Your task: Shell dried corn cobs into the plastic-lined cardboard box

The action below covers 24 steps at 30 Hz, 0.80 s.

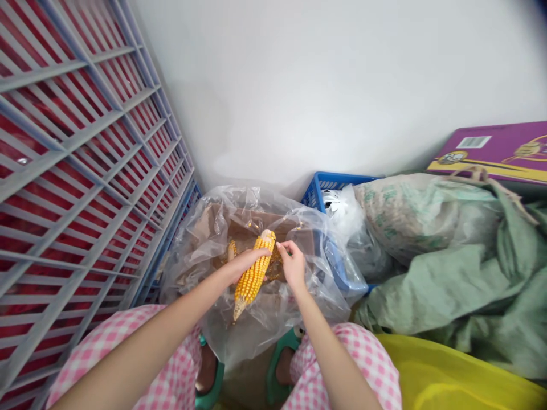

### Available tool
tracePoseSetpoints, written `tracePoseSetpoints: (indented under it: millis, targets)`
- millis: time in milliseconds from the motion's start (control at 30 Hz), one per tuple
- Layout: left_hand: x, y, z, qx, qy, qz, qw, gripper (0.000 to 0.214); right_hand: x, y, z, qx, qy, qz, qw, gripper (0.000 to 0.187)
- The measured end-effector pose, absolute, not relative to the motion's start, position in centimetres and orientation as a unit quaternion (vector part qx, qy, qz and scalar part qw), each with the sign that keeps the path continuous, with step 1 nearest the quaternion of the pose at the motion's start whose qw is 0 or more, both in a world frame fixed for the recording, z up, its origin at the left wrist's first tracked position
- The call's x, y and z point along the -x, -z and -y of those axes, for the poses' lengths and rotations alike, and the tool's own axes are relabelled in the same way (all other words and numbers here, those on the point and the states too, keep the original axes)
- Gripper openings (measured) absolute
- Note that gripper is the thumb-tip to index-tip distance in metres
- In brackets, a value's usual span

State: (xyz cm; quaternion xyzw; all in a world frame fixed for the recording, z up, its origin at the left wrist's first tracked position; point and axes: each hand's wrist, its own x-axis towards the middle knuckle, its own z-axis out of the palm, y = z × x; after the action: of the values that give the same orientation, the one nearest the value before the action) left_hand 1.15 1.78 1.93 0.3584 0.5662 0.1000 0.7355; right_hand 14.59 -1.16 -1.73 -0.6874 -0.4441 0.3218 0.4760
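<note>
The left hand (245, 265) grips a yellow corn cob (254, 279) in curled fingers, the right hand (293, 265) pinching near its top, above a clear plastic bag (273, 324) in a cardboard box (256, 219), between a grey rack (64, 149) and a blue crate (331, 182).

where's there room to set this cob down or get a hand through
Inside the plastic bag, the cardboard beyond the corn cob is free. So is the floor strip between the green slippers, below the bag. It's crowded to the right: blue crate, green woven sacks, yellow tub.
</note>
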Motion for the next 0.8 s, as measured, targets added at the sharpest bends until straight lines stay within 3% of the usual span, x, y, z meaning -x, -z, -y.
tracePoseSetpoints:
  millis: [133, 433, 800]
  targets:
    - [-1.2, -1.6, -1.4, -0.350, -0.120, -0.566, 0.737, 0.030, -16.3, 0.1, 0.6, 0.697, -0.308, 0.458, 0.458, 0.029]
    - [-1.0, -1.9, -1.9, -0.396, -0.126, -0.528, 0.741, 0.038, -19.5, -1.8, 0.7, 0.687, -0.200, 0.633, 0.295, 0.020]
    - [-1.1, -2.6, -1.7, -0.482, -0.101, -0.517, 0.700, 0.031, -19.5, -1.8, 0.9, 0.669, -0.144, 0.672, 0.284, 0.019]
